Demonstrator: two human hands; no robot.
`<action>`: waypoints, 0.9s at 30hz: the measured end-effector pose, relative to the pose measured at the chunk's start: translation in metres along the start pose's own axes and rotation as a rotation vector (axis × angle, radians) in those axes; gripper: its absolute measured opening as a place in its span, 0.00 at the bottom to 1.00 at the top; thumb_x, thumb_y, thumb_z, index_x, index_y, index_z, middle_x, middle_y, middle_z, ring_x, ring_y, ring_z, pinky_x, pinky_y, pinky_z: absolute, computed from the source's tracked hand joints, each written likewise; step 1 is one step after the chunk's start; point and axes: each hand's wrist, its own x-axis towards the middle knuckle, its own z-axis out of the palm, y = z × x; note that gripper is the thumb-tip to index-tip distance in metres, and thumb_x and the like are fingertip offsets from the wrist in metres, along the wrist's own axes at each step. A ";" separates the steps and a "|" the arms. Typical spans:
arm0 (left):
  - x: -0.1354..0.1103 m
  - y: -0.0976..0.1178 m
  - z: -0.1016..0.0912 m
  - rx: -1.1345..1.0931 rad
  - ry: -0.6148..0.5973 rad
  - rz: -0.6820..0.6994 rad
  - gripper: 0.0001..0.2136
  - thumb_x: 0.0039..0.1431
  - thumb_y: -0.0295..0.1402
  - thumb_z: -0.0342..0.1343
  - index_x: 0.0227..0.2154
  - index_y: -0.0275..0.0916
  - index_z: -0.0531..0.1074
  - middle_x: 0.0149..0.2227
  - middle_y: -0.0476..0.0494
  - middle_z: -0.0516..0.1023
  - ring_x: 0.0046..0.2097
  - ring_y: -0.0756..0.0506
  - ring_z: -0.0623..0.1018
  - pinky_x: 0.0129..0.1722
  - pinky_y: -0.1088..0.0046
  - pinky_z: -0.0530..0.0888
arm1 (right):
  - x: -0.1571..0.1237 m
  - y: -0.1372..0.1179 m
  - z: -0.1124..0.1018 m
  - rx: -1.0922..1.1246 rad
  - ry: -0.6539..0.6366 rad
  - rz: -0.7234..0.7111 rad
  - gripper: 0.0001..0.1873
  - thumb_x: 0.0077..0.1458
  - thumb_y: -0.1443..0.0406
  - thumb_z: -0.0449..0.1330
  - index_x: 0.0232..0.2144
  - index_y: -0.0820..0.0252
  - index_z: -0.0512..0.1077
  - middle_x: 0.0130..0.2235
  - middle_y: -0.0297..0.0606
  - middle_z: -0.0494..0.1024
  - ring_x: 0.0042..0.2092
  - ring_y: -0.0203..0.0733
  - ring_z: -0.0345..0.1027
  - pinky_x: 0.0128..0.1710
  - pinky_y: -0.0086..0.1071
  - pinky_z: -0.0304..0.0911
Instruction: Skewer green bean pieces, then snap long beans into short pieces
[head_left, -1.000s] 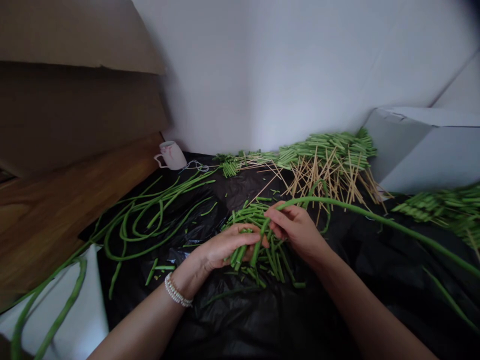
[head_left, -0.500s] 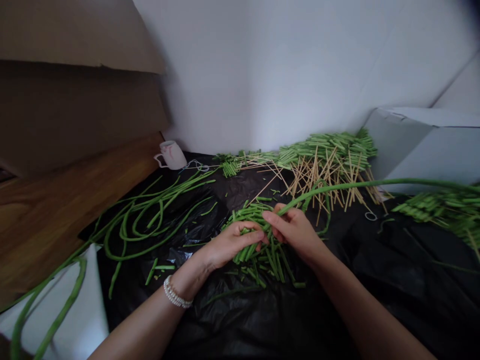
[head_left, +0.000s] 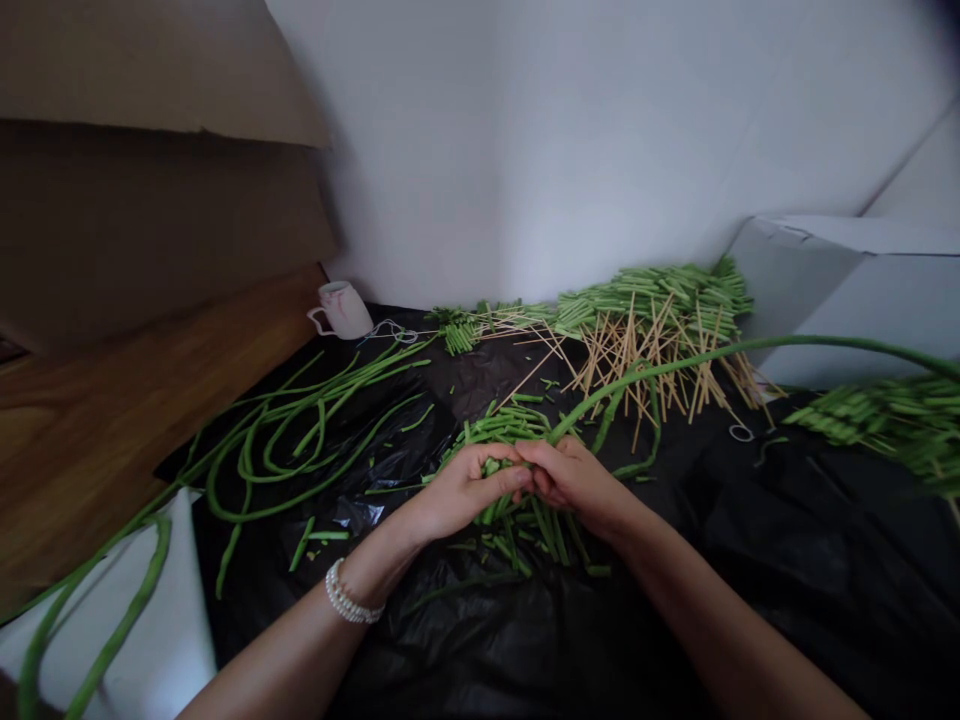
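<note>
My left hand [head_left: 466,492], with a pearl bracelet at its wrist, is closed with thumb and fingers pinched around short green bean pieces. Against its fingertips, my right hand [head_left: 583,488] is closed on a long bean [head_left: 750,346]. That bean arches up over the right hand and off to the right edge; its near end is hidden among my fingers. Below and behind both hands lies a heap of short bean pieces [head_left: 501,428] on a black plastic sheet [head_left: 660,620]. More whole long beans [head_left: 262,460] curl on the sheet to the left.
Bean pieces on wooden skewers [head_left: 660,295] are stacked by the wall, with more bunches [head_left: 877,415] at the right. A pink-marked mug [head_left: 345,310] stands at the back left. A cardboard box [head_left: 150,200] and a white box [head_left: 840,310] flank the area. A small ring [head_left: 741,432] lies on the sheet.
My right hand has turned and moved down slightly, its fingers now pressed to the left hand's. The long bean's arch has risen. My left hand has barely moved.
</note>
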 end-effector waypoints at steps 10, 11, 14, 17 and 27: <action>0.001 -0.008 0.010 -0.258 0.278 -0.018 0.15 0.56 0.44 0.61 0.29 0.35 0.74 0.25 0.49 0.72 0.25 0.54 0.66 0.25 0.79 0.64 | 0.003 0.001 0.012 0.554 0.034 0.001 0.26 0.54 0.55 0.56 0.10 0.59 0.60 0.13 0.27 0.61 0.14 0.26 0.47 0.16 0.26 0.42; 0.001 -0.008 0.010 -0.323 0.286 -0.030 0.15 0.55 0.45 0.61 0.29 0.35 0.73 0.25 0.50 0.72 0.24 0.54 0.66 0.24 0.80 0.63 | 0.002 0.000 0.012 0.535 0.028 -0.018 0.26 0.55 0.55 0.56 0.10 0.60 0.60 0.14 0.28 0.63 0.14 0.26 0.47 0.16 0.26 0.42; 0.003 -0.009 0.008 -0.515 0.285 -0.087 0.17 0.56 0.47 0.60 0.29 0.36 0.70 0.22 0.52 0.69 0.21 0.55 0.66 0.21 0.81 0.62 | -0.003 -0.004 0.012 0.330 -0.027 -0.048 0.26 0.57 0.54 0.56 0.12 0.60 0.63 0.14 0.27 0.62 0.14 0.26 0.47 0.15 0.25 0.41; 0.004 -0.012 0.002 -0.564 0.277 -0.167 0.18 0.53 0.48 0.61 0.29 0.35 0.70 0.20 0.53 0.67 0.20 0.55 0.66 0.20 0.82 0.62 | -0.008 -0.005 0.011 0.066 -0.120 0.020 0.24 0.58 0.53 0.56 0.15 0.60 0.67 0.12 0.26 0.60 0.14 0.27 0.48 0.14 0.24 0.42; 0.000 -0.006 -0.002 -0.326 0.169 -0.209 0.19 0.42 0.40 0.71 0.35 0.34 0.77 0.30 0.44 0.78 0.32 0.48 0.76 0.32 0.75 0.70 | -0.011 0.000 0.012 -0.283 -0.215 0.109 0.24 0.59 0.58 0.56 0.13 0.57 0.65 0.11 0.27 0.62 0.13 0.28 0.51 0.12 0.25 0.46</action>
